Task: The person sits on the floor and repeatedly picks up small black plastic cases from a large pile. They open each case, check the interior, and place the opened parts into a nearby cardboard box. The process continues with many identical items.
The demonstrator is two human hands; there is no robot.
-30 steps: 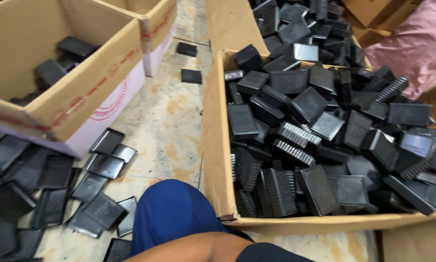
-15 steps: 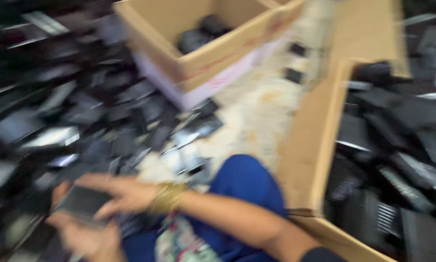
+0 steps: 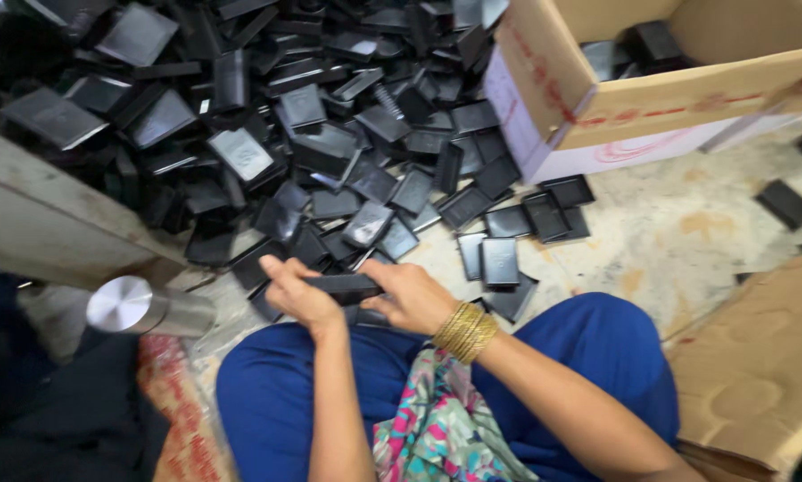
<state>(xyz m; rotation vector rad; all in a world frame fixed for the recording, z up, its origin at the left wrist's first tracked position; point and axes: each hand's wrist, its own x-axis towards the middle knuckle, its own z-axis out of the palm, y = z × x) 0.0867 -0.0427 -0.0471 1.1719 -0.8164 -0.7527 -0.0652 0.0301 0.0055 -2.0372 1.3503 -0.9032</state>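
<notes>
Presently | black tray (image 3: 343, 284) level, long axis left-right | gripped endwise between left hand (image 3: 301, 297) and right hand (image 3: 414, 299) | above floor pile (image 3: 330, 143) near edge

- The scene was lit evenly by soft, diffuse daylight; no single source could be made out.
- Pale sheen was thrown off the upper faces of the black plastic pieces (image 3: 240, 152) in the heap, so that several looked grey.
- A bright glare spot was seen on the round end of the metal cylinder (image 3: 123, 305).
- Only faint, short shadows were cast on the floor (image 3: 686, 232) beside the loose pieces.
- The lower left corner was left dark and without detail.
- Slight motion blur was noted over the whole view, most at the edges; the hands (image 3: 356, 295) were rendered fairly sharp.
</notes>
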